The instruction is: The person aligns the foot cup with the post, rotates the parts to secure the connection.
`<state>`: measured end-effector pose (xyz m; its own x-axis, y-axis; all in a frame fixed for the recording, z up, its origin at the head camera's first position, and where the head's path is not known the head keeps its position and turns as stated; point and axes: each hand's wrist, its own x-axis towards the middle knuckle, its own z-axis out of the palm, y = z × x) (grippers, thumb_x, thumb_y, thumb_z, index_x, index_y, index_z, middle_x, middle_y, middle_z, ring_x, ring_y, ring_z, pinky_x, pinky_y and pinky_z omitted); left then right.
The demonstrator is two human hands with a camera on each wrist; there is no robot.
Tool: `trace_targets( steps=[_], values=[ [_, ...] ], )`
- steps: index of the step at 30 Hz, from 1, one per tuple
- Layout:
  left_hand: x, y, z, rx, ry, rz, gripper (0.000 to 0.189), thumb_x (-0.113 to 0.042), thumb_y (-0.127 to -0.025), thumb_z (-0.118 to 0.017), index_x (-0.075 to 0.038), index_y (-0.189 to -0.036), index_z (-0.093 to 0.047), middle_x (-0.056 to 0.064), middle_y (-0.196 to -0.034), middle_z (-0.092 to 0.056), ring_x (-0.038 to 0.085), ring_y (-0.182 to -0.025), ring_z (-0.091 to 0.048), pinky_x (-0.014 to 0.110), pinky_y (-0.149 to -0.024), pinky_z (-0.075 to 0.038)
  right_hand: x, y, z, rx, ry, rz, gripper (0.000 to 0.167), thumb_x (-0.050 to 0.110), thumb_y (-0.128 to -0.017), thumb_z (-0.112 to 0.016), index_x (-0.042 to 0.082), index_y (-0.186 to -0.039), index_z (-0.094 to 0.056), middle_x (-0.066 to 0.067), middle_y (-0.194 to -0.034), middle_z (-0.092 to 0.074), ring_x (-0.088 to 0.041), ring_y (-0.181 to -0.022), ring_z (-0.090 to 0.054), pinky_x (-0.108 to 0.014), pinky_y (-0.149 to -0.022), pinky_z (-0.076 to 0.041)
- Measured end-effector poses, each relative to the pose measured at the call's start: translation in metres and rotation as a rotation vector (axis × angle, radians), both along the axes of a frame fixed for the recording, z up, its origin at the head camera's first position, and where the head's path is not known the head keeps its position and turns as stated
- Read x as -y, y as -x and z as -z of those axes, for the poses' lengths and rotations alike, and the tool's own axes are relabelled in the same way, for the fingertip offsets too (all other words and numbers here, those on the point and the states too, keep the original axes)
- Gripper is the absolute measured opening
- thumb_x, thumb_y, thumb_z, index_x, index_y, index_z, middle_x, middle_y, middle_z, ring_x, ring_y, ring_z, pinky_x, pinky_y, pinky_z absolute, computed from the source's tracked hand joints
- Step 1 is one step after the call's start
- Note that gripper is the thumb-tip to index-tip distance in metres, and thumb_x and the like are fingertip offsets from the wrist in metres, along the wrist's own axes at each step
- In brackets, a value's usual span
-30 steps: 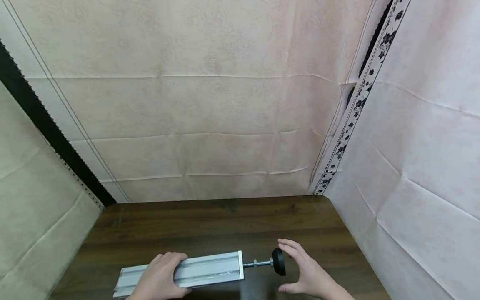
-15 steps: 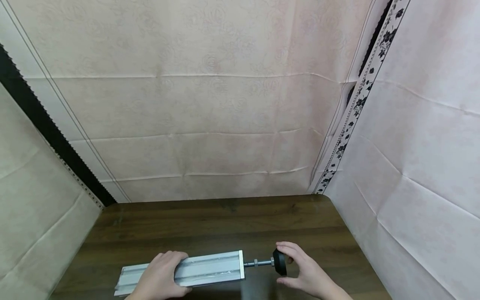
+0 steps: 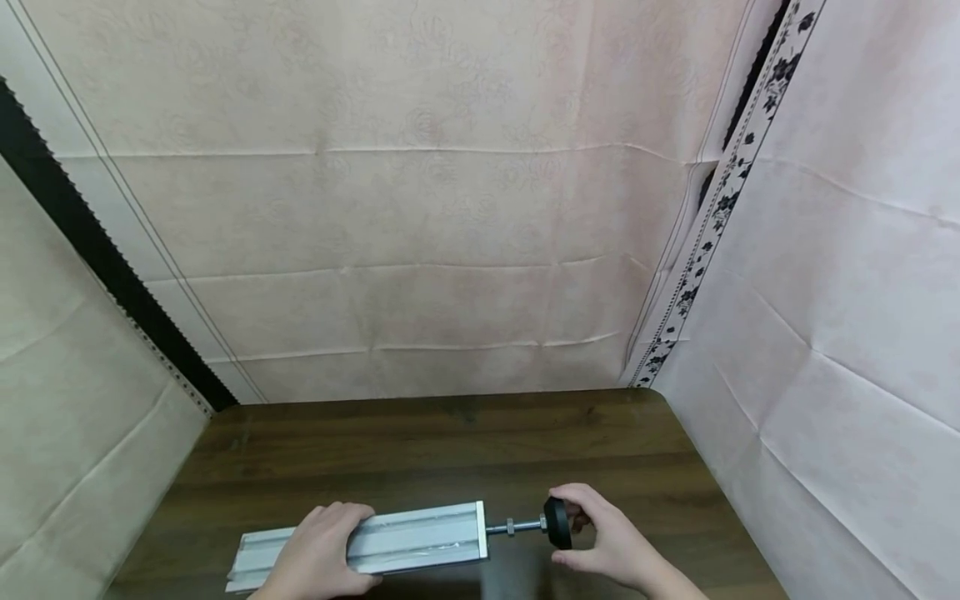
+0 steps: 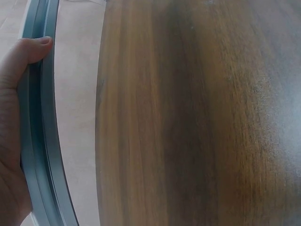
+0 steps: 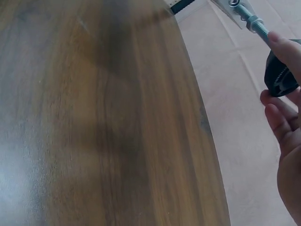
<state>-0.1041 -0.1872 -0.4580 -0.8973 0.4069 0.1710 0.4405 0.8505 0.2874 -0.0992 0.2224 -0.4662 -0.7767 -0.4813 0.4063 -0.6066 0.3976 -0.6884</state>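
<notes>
A silver aluminium profile (image 3: 420, 537) lies lengthwise across the lower part of the head view. My left hand (image 3: 318, 554) grips it around its middle; the left wrist view shows the thumb on the grooved side of the profile (image 4: 40, 108). From the profile's right end plate a threaded rod (image 3: 527, 526) with a nut (image 3: 511, 527) sticks out, ending in a black levelling foot (image 3: 557, 523). My right hand (image 3: 618, 542) pinches the foot's rim between thumb and fingers. In the right wrist view, the foot (image 5: 277, 77) is partly hidden by the hand.
A brown wooden table (image 3: 420, 442) stretches beyond the hands. Pale cloth panels (image 3: 450, 250) with fold creases stand at the back and both sides. In the wrist views, a light tiled floor (image 5: 240, 127) shows past the table edge.
My right hand's fingers have closed from a spread pose beside the levelling foot onto its rim. The left hand and the profile have stayed nearly still.
</notes>
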Motion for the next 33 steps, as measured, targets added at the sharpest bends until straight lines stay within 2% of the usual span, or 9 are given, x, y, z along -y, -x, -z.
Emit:
trace_targets(
  steps=[5, 9, 16, 19, 24, 28, 33],
  values=[
    [0.000, 0.001, -0.001, 0.005, 0.005, 0.001, 0.063, -0.057, -0.059, -0.079, -0.018, -0.105, -0.062, -0.010, -0.099, -0.060, 0.010, -0.089, -0.054, 0.039, -0.078, -0.042, 0.000, 0.001, -0.005, 0.222, 0.006, 0.035, 0.061, 0.025, -0.076, -0.078, 0.018, -0.129, -0.048, 0.001, -0.100, -0.055, -0.009, -0.080, -0.054, -0.027, -0.063, -0.048],
    [0.000, 0.001, 0.000, -0.015, 0.006, -0.003, 0.063, -0.059, -0.058, -0.078, -0.019, -0.105, -0.062, -0.011, -0.098, -0.060, 0.009, -0.087, -0.053, 0.038, -0.077, -0.042, 0.002, 0.003, -0.009, 0.339, 0.042, 0.029, 0.056, 0.020, -0.079, -0.075, 0.015, -0.128, -0.048, -0.006, -0.101, -0.054, -0.011, -0.078, -0.055, -0.026, -0.060, -0.047],
    [0.001, 0.000, 0.002, -0.084, 0.007, -0.003, 0.062, -0.054, -0.055, -0.081, -0.019, -0.103, -0.062, -0.011, -0.097, -0.060, 0.009, -0.088, -0.054, 0.037, -0.077, -0.043, 0.006, 0.004, -0.013, 0.374, 0.078, 0.009, 0.048, 0.016, -0.083, -0.071, 0.011, -0.125, -0.047, -0.007, -0.100, -0.053, -0.010, -0.073, -0.054, -0.024, -0.058, -0.046],
    [0.001, 0.000, 0.001, -0.089, 0.009, -0.004, 0.062, -0.053, -0.055, -0.081, -0.019, -0.103, -0.062, -0.011, -0.097, -0.060, 0.009, -0.088, -0.054, 0.037, -0.077, -0.043, 0.008, 0.004, -0.015, 0.443, 0.092, 0.017, 0.040, 0.016, -0.087, -0.066, 0.007, -0.122, -0.048, -0.007, -0.097, -0.054, -0.012, -0.073, -0.056, -0.026, -0.059, -0.047],
    [0.001, 0.001, 0.000, -0.055, 0.017, -0.013, 0.064, -0.062, -0.058, -0.077, -0.019, -0.103, -0.062, -0.012, -0.097, -0.060, 0.008, -0.087, -0.053, 0.036, -0.076, -0.042, 0.011, 0.006, -0.019, 0.572, 0.102, 0.010, 0.031, 0.021, -0.094, -0.056, 0.001, -0.117, -0.049, -0.006, -0.085, -0.056, -0.013, -0.063, -0.056, -0.024, -0.051, -0.044],
    [0.002, 0.000, 0.000, -0.042, 0.013, -0.011, 0.064, -0.062, -0.059, -0.076, -0.019, -0.103, -0.062, -0.012, -0.097, -0.060, 0.007, -0.086, -0.053, 0.036, -0.076, -0.042, 0.011, 0.006, -0.022, 0.561, 0.091, -0.015, 0.029, 0.020, -0.096, -0.053, 0.000, -0.117, -0.049, -0.006, -0.082, -0.056, -0.013, -0.060, -0.056, -0.023, -0.048, -0.043],
    [0.003, 0.001, 0.001, -0.033, -0.003, -0.006, 0.062, -0.058, -0.059, -0.078, -0.019, -0.104, -0.062, -0.012, -0.097, -0.060, 0.008, -0.086, -0.054, 0.036, -0.074, -0.042, 0.006, 0.005, -0.018, 0.520, 0.098, -0.055, 0.037, 0.014, -0.094, -0.054, 0.000, -0.127, -0.043, -0.011, -0.097, -0.056, -0.014, -0.073, -0.060, -0.026, -0.057, -0.048]
  ],
)
